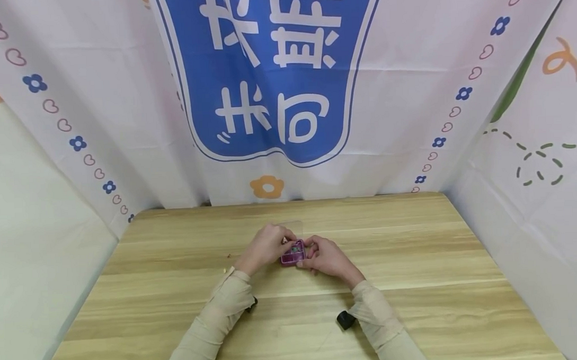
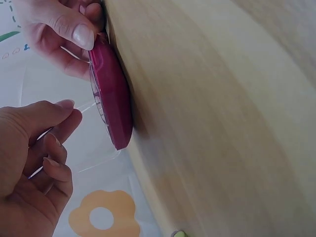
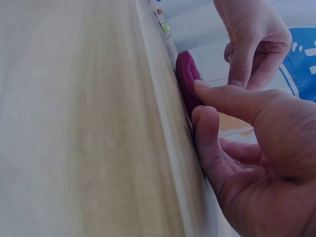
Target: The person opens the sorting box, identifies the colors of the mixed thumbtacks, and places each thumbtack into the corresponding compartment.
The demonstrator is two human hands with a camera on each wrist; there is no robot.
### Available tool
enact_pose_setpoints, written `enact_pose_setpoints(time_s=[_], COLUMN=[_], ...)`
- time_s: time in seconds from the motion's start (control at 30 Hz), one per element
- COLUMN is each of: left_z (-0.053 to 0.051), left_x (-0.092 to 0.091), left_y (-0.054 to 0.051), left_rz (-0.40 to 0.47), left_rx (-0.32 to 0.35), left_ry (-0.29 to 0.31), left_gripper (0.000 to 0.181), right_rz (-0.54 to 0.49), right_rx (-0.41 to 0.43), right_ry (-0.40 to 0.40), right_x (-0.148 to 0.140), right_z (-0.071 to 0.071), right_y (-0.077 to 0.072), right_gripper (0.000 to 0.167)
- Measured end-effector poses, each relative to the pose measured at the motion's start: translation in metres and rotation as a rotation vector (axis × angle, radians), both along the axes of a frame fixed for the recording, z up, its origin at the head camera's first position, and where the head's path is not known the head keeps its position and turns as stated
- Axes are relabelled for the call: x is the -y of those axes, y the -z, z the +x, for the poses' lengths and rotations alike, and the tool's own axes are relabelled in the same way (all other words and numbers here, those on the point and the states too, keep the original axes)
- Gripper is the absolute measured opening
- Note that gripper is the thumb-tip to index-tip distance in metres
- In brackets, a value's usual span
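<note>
A small magenta case (image 1: 293, 257) with compartments lies on the wooden table, its clear lid (image 1: 294, 226) raised on the far side. My right hand (image 1: 325, 257) grips the case's right side, with the thumb on its edge in the right wrist view. Over the case's left part is my left hand (image 1: 268, 246). In the left wrist view that hand (image 2: 37, 153) has thumb and index fingertips together beside the case (image 2: 114, 98), and the other fingers curl. Whether something tiny sits between those fingertips cannot be told. In the head view the left hand partly covers the compartments.
Tiny pieces, one reddish (image 1: 229, 255) and one yellowish (image 1: 225, 270), lie left of the left hand. In the right wrist view a green bead-like piece (image 3: 166, 29) is near the table edge. Behind the table (image 1: 169, 311) hangs a printed curtain (image 1: 396, 118).
</note>
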State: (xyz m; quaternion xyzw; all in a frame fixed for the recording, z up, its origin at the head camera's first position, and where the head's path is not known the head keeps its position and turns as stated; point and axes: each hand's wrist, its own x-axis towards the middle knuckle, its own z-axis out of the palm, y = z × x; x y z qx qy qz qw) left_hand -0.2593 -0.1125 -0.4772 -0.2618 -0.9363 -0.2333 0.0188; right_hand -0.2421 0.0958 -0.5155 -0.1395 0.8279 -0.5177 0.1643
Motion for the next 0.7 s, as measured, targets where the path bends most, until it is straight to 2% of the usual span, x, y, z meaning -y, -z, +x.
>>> enact_pose_setpoints(time_s=[0.17,0.4,0.7], left_z=[0.0,0.003,0.005], left_x=[0.003,0.012,0.026], left_y=[0.0,-0.002,-0.003], left_rz=[0.001,0.009,0.012], left_rx=[-0.017,0.014,0.01], left_ry=[-0.006,-0.042,-0.073], left_gripper=[0.011,0.012,0.01], right_rz=[0.007,0.014,-0.009], right_rx=[-0.003,0.0,0.005], right_ry=[-0.001,0.001,-0.004], right_x=[0.0,0.0,-0.001], right_z=[0.0,0.0,-0.001], right_y=[0.0,0.0,0.001], right_gripper=[0.057,0.057,0.06])
